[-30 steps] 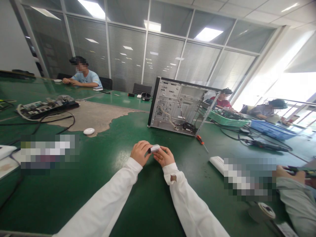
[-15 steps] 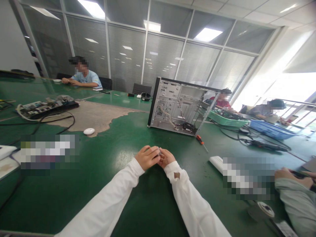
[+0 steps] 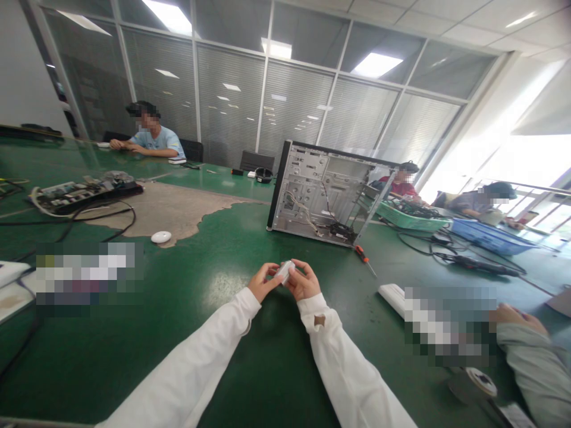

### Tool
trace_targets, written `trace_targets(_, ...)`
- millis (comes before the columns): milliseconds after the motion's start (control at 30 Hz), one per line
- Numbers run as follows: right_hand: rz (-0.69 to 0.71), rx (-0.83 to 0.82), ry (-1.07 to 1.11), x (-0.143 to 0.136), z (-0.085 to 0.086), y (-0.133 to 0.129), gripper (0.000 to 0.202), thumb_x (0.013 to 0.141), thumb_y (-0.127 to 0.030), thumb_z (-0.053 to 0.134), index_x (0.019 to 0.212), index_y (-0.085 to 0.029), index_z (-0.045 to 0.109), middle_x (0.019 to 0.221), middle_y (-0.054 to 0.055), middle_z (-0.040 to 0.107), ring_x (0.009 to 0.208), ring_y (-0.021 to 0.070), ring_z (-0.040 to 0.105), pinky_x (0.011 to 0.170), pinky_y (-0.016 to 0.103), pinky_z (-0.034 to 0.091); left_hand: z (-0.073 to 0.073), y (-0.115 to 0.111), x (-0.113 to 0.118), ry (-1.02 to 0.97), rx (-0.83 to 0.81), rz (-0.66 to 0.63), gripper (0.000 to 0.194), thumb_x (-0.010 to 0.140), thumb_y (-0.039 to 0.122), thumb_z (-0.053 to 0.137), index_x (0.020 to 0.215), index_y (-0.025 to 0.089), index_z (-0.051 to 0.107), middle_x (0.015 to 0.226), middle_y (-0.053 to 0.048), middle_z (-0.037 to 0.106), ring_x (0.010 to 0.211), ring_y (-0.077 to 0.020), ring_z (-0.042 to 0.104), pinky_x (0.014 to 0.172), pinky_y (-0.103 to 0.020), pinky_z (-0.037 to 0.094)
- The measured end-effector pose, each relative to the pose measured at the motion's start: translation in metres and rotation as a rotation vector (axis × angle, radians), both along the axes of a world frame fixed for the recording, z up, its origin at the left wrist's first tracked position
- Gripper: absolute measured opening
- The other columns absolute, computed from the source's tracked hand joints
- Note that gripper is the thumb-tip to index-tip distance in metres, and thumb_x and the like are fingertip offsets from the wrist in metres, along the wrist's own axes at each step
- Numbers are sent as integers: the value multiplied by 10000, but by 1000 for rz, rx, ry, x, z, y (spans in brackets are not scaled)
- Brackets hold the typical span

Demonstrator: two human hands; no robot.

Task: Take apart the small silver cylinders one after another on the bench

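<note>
Between my two hands is a small whitish-grey object, too small to identify. My left hand grips its left side with thumb and fingers, and my right hand pinches it from the right. Both hands are over the green tabletop. Beyond them stands an open computer case, with loose cables inside. An orange-handled screwdriver lies by the case's lower right corner.
A round white lid-like thing and a circuit assembly with black cables lie left. Right are a green basket, a blue basket, a white device and a person's sleeve. More people sit farther back.
My fingers have shifted, and the whitish-grey object, mostly covered before, now shows between them. At the right, the other person's hands have moved slightly.
</note>
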State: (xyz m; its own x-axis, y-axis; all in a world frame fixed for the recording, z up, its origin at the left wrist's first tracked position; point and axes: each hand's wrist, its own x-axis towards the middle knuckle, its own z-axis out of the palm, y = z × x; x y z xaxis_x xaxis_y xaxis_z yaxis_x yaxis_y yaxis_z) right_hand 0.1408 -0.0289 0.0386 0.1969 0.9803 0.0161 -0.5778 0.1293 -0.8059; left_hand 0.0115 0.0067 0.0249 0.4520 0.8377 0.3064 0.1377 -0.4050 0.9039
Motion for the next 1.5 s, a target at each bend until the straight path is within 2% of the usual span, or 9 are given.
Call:
trace_targets(100, -25, 87, -20, -3, 7, -2, 417, 458, -246, 711, 816, -232, 496, 803, 25, 645, 688, 193, 608, 569, 318, 483, 1, 3, 1, -101, -150, -59, 292, 715, 332, 488, 936, 140, 481, 886, -70, 598, 795, -163, 565, 712, -325, 443)
trace_targets(200, -47, 123, -43, -5, 11, -4, 438, 421, -239, 720, 804, -234, 508, 826, 33, 644, 739, 213, 603, 616, 350, 481, 5, 2, 0, -119, -147, -75, 358, 660, 294, 577, 968, 136, 489, 888, -73, 613, 790, -167, 577, 714, -329, 450)
trace_targets(333, -54, 179, -76, -5, 12, -4, 416, 413, -232, 720, 787, -219, 538, 826, 47, 647, 785, 221, 593, 694, 378, 463, 9, -2, -3, -24, -16, -30, 413, 620, 278, 618, 991, 138, 503, 898, -78, 619, 817, -181, 575, 747, -358, 441)
trace_targets(500, -73, 270, -225, -6, 7, -1, 352, 447, -222, 702, 767, -195, 560, 872, 65, 639, 836, 198, 579, 800, 367, 423, 7, -1, -7, 164, 258, 144, 339, 549, 282, 661, 854, 156, 585, 880, -63, 587, 879, -192, 536, 785, -348, 436)
trace_targets(667, -77, 244, -442, -10, -4, 1, 470, 482, -181, 658, 930, -205, 519, 933, 55, 615, 888, 179, 561, 833, 347, 411, -5, 10, -10, 369, 343, 268, 361, 529, 299, 667, 865, 192, 593, 911, -49, 564, 932, -204, 507, 821, -350, 411)
trace_targets(867, -90, 152, -678, -13, -20, 4, 482, 508, -116, 600, 969, -226, 515, 933, 18, 601, 883, 163, 559, 822, 334, 428, -11, 17, -14, 612, 353, 208, 371, 550, 392, 623, 872, 212, 582, 953, -51, 593, 984, -259, 466, 794, -394, 386)
trace_targets(1133, -90, 105, -769, -13, -17, -5, 452, 509, -147, 606, 941, -267, 543, 860, -25, 604, 786, 148, 565, 774, 316, 450, -6, 10, -14, 670, 383, 209, 344, 557, 322, 586, 886, 226, 562, 990, -44, 578, 979, -262, 454, 786, -402, 372)
trace_targets(1333, -160, 60, -846, -18, -19, -2, 440, 508, -178, 619, 932, -269, 548, 846, -23, 600, 750, 153, 555, 772, 328, 440, -4, 8, -14, 676, 371, 210, 319, 588, 323, 561, 892, 225, 550, 998, -40, 571, 980, -258, 452, 789, -410, 366)
trace_targets(1500, -149, 96, -818, -20, -17, -3, 378, 553, -229, 606, 925, -283, 564, 842, -33, 606, 740, 142, 550, 764, 302, 432, -3, 8, -15, 679, 371, 197, 335, 604, 382, 559, 899, 223, 550, 992, -48, 570, 963, -257, 463, 779, -409, 371)
